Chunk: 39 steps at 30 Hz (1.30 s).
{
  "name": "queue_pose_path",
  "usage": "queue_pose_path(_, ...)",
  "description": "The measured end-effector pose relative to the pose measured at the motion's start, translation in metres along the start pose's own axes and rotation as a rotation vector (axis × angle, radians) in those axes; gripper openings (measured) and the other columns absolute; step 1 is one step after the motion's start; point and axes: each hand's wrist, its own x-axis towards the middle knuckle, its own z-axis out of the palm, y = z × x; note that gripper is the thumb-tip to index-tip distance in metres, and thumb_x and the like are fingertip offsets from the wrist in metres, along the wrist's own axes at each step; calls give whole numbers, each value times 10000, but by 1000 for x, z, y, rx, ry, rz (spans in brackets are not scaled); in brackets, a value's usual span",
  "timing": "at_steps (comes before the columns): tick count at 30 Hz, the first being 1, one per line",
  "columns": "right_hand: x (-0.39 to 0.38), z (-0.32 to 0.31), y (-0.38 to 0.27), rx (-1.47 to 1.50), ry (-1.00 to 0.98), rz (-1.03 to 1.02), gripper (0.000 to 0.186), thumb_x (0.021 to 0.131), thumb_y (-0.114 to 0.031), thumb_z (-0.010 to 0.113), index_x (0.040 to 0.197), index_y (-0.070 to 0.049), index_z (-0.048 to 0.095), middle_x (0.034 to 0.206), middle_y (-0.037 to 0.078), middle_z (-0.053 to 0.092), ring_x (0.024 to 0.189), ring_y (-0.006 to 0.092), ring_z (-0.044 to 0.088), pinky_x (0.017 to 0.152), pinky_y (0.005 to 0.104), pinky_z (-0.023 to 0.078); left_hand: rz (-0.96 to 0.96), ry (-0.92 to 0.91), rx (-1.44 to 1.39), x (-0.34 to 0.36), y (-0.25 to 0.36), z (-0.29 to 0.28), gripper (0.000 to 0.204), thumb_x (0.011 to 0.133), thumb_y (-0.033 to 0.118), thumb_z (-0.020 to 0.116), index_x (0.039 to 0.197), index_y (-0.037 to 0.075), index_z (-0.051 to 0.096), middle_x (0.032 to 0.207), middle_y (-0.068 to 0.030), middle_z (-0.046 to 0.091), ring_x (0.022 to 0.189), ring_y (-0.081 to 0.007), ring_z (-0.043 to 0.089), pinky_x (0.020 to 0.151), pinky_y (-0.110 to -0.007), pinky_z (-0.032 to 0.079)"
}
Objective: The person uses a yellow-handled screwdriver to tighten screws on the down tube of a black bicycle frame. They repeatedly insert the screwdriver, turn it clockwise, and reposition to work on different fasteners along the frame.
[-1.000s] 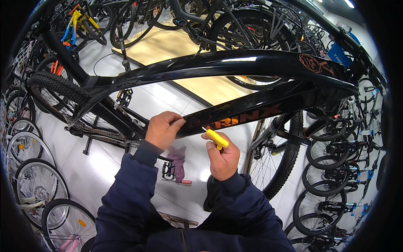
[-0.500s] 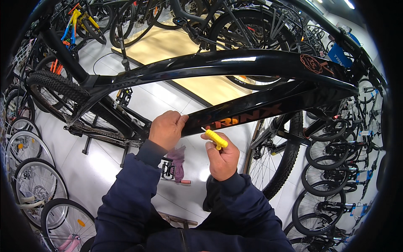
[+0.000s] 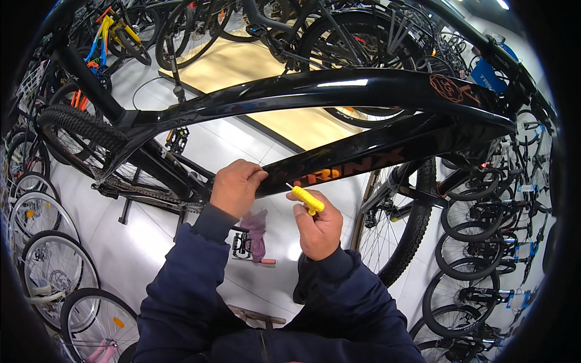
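One left hand (image 3: 236,189), one right hand (image 3: 319,228), one yellow-handled tool (image 3: 310,201), one foreground bicycle (image 3: 339,91) and one purple cloth (image 3: 256,233) were counted; surrounding bicycles (image 3: 106,30), overlapped, could not be reliably totalled.

The navy jacket (image 3: 181,287) has snug, darker cuffs (image 3: 216,221), and the trousers (image 3: 318,310) are black.

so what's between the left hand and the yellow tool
In the head view, the gap between the left hand and the yellow tool shows the black tube behind, with white floor below it.
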Motion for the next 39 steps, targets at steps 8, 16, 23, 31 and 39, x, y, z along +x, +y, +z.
queue_pose_path(8, 0, 0, -1, -16, 1, 1, 238, 925, 35, 593, 1137, 32, 700, 958, -8, 631, 722, 28, 455, 657, 192, 370, 20, -33, 9, 0, 1, -4, 131, 911, 110, 704, 965, 1, 753, 846, -149, 707, 775, -329, 689, 703, -385, 545)
queue_pose_path(16, -1, 1, 1, 6, 6, 18, 249, 926, 31, 594, 1155, 34, 691, 995, -2, 665, 720, 22, 455, 656, 187, 372, -308, -141, -238, 1, -2, -9, 183, 947, 104, 661, 1047, -14, 759, 871, -139, 731, 767, -229, 691, 727, -324, 540)
queue_pose_path(23, -1, 0, 3, -9, -1, 16, 246, 933, 32, 591, 1158, 36, 690, 990, -4, 663, 727, 20, 458, 660, 184, 373, -508, -187, -493, 3, -8, -8, 208, 943, 88, 674, 1094, -26, 760, 885, -77, 738, 767, -116, 630, 741, -253, 516)
queue_pose_path(31, -1, -2, 2, -30, -9, 19, 243, 936, 35, 588, 1155, 31, 693, 973, -13, 649, 730, 19, 452, 662, 182, 367, -578, -197, -670, 4, -11, -10, 240, 958, 113, 682, 1119, -52, 749, 873, -53, 724, 780, -102, 616, 748, -238, 513)
queue_pose_path(39, 0, -1, 4, -17, -11, 17, 245, 937, 38, 585, 1157, 27, 693, 974, -21, 646, 726, 15, 442, 662, 178, 364, -643, -126, -580, 4, -8, -5, 214, 926, 167, 736, 951, -46, 739, 788, -31, 695, 676, -85, 578, 640, -241, 475)
